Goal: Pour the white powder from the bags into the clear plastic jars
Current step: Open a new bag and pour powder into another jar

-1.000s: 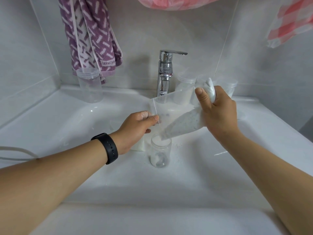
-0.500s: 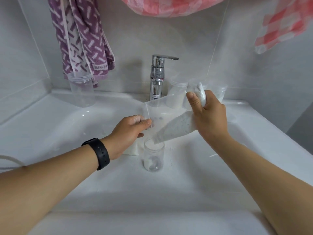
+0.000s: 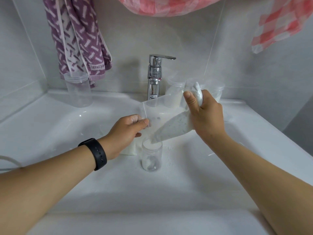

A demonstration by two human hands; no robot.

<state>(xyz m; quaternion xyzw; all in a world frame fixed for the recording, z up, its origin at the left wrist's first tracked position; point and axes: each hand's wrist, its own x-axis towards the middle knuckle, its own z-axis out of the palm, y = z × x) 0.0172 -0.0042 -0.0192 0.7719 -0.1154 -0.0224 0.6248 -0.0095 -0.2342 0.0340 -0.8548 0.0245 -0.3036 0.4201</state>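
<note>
A clear bag of white powder (image 3: 172, 128) is tilted down to the left, its low corner at the mouth of a small clear jar (image 3: 151, 156) standing in the white sink. My right hand (image 3: 205, 116) grips the bag's raised, bunched end. My left hand (image 3: 128, 131) pinches the bag's open edge just left of the jar. The jar holds a little powder at its bottom and some at its mouth. Another white bag (image 3: 129, 150) lies partly hidden under my left hand.
The white sink basin (image 3: 186, 184) holds the jar, with spilled powder grains around it. An empty clear jar (image 3: 78, 90) stands at the back left. A chrome tap (image 3: 155, 77) rises at the back, two powder-filled jars (image 3: 174, 94) to its right. Towels hang above.
The bag's low corner has stayed at the jar's mouth while both hands keep their hold. The view has shifted slightly; the hands have barely moved relative to the jar.
</note>
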